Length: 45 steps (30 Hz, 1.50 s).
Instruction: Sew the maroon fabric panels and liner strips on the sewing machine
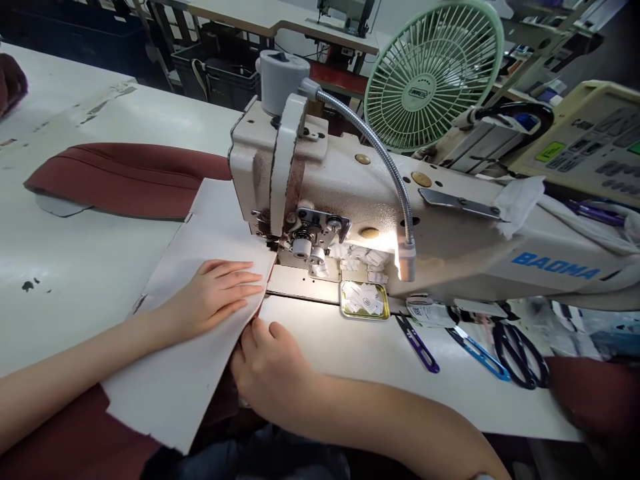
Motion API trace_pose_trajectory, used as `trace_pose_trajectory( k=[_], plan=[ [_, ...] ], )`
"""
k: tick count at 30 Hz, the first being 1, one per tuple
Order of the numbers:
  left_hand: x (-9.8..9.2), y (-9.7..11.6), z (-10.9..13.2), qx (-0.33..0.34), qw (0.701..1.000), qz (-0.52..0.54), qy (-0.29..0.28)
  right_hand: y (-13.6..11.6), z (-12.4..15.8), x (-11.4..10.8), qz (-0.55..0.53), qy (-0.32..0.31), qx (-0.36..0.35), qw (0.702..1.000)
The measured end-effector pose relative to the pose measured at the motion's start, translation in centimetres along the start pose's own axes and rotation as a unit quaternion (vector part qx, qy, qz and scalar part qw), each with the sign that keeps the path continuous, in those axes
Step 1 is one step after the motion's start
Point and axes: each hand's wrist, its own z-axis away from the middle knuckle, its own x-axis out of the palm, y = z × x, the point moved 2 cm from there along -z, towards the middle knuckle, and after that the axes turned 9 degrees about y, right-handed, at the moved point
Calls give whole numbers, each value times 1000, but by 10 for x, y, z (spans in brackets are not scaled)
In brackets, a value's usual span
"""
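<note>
A white-backed panel point(170, 373) with notched edges lies across the table's front, its far end by the needle area of a sewing machine point(330, 173). My left hand point(225, 293) rests flat on this panel, fingers stretched toward the machine. At the panel's right edge, my right hand point(273, 367) pinches the edge between thumb and fingers, where a thin reddish line shows. Maroon material point(135, 173) with stitched lines extends behind the machine head. More maroon material point(75, 433) hangs below the panel at the lower left.
A small tin point(364, 300) of white labels sits beside the machine bed. Right of it lie purple thread snips point(418, 343), a blue-handled cutter point(480, 353) and black-handled scissors point(520, 355). A flexible lamp point(407, 260) lights the bed. A green fan point(434, 77) stands behind.
</note>
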Motion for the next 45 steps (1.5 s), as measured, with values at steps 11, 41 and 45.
trace_pose_trajectory(
  k=[11,41,45],
  plan=[
    [4,-22,-22,13,1000,-5,-23,33,-12,1,-18,-88,-5,996],
    [13,-30,-17,51,997,18,51,110,204,-97,126,179,511,831],
    [10,-28,-18,53,998,7,36,79,123,-80,38,153,417,895]
  ],
)
